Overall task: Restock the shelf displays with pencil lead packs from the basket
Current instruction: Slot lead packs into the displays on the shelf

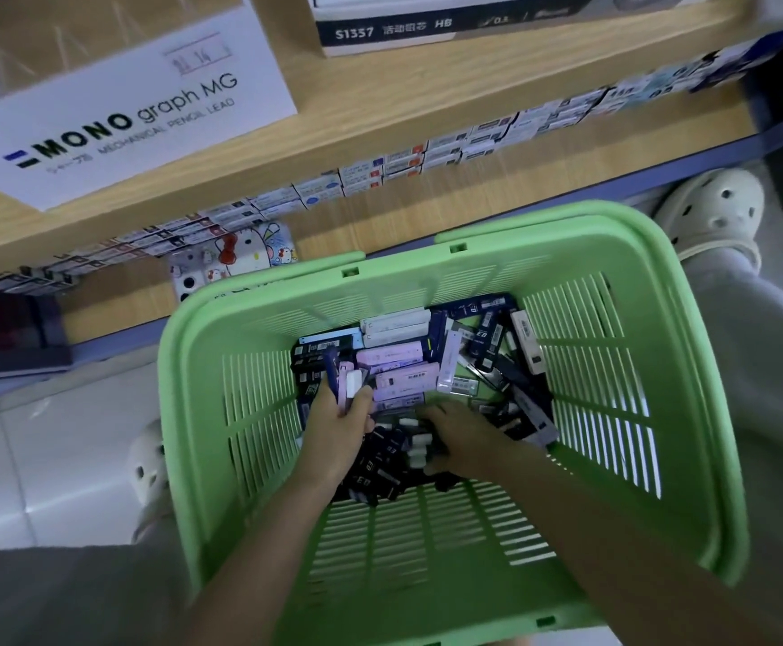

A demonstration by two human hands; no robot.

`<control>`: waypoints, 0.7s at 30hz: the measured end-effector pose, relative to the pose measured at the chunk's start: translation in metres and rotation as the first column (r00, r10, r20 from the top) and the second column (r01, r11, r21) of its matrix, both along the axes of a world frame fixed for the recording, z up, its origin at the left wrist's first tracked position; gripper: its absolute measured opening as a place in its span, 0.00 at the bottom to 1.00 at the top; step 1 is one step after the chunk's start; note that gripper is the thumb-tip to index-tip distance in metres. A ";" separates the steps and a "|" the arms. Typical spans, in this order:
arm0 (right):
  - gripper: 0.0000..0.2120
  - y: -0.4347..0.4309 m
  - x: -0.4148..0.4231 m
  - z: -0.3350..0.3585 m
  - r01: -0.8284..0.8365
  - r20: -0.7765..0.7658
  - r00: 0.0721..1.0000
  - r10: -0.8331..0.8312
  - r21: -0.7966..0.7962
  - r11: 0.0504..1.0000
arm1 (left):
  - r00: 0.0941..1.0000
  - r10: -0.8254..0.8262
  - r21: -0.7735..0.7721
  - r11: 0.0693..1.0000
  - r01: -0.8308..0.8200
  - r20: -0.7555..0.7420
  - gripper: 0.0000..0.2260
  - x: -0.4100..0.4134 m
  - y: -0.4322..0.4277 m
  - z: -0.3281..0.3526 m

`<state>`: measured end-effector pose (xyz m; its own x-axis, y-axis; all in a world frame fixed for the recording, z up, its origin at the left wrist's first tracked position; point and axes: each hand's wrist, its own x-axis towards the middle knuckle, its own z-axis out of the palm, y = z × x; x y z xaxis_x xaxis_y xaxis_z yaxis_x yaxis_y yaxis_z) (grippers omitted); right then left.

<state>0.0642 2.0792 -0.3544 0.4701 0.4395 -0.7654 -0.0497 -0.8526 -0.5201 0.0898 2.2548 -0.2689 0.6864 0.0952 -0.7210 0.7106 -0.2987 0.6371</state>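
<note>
While both forearms reach down into the green basket [203, 412], my left grip [339, 414] is curled round a bunch of packs [340, 377], dark blue and pink with a white cap, held upright near the basket's left wall. My right grip [457, 442] lies palm down just beside it, fingers bent into the loose pencil lead packs [403, 366] heaped on the basket floor; whether they clasp any I cannot tell. Beyond the far rim, a wooden shelf [426, 216] carries a row of boxed leads [380, 172], and a cartoon phone case [235, 258] stands just behind the rim. Above sits a white MONO graph box [147, 109].
</note>
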 end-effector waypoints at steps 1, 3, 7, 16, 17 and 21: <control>0.34 0.000 -0.001 -0.003 -0.011 -0.018 1.000 0.011 -0.023 1.000 | 1.000 0.000 -0.002 1.000 0.000 -0.007 0.11 0.001 0.000 0.002; 0.32 0.000 -0.004 -0.007 -0.020 -0.046 0.999 0.018 -0.052 0.998 | 1.000 0.006 -0.009 1.000 -0.006 -0.014 0.10 0.002 0.000 0.003; 0.29 -0.002 -0.005 -0.007 0.015 -0.113 0.993 -0.018 -0.030 0.999 | 0.999 0.018 -0.004 1.000 -0.019 -0.042 0.05 0.008 -0.001 0.005; 0.22 -0.006 0.013 0.027 0.242 -0.110 0.966 -0.234 0.069 0.968 | 0.993 0.027 0.017 1.000 -0.025 -0.119 0.08 0.004 -0.006 0.012; 0.20 -0.007 0.016 0.033 0.280 -0.107 0.956 -0.273 0.063 0.958 | 0.988 0.061 -0.002 0.998 -0.062 -0.140 0.06 0.002 -0.006 0.013; 0.08 -0.003 0.028 0.073 0.506 -0.100 0.863 -0.496 0.150 0.850 | 0.959 0.199 -0.165 0.958 -0.234 -0.204 0.04 -0.004 -0.012 0.027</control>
